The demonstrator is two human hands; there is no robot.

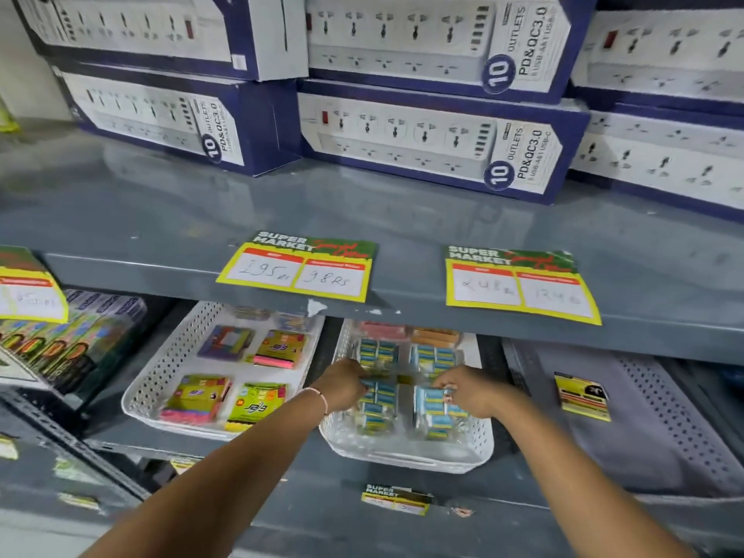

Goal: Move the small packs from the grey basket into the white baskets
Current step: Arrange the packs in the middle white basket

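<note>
Both hands are down in the right-hand white perforated plastic basket on the lower grey metal shelf. Left hand sits over the left column of small blue-and-yellow packs; its fingers curl down onto a pack near the basket's middle, but blur and the hand's back hide the grip, so can't tell whether they pinch it or just rest on it. A thin pale bracelet is on the left wrist. Right hand is on the right column, fingers bent and closed around the top edge of one clear-wrapped blue pack, which lies at the front right of the basket.

More blue packs fill the back of that basket, with a pink pack and an orange pack behind them under the shelf edge.

The left-hand white perforated basket stands just beside it, apart, holding colourful green, yellow and pink packs in loose rows. The grey perforated basket is at right on the same shelf; one yellow-and-black pack lies flat inside, near its left side.

Upper grey shelf carries stacked blue-and-white power-strip boxes. Two yellow-bordered price cards hang on its front lip; the writing is blurred.
</note>
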